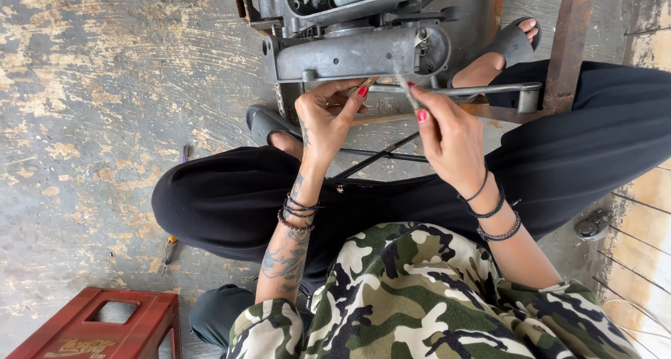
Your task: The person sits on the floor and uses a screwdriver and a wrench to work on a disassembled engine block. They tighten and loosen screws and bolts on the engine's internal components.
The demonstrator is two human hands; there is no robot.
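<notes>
Red crate [133, 317] at 7 o'clock, untouched. Left hand [327, 118] pinched on small tan piece [368, 83]. Right hand [447, 132] gripped thin brush [407, 90], tip at 12 o'clock on grey engine casing [349, 55]. Casing looked dusty; work seemed part-done, assy. still open.

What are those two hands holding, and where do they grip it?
The right hand pinches a thin grey stick-like tool near its lower end. The left hand has fingertips at the metal bar; whether it grips anything cannot be told.
</notes>
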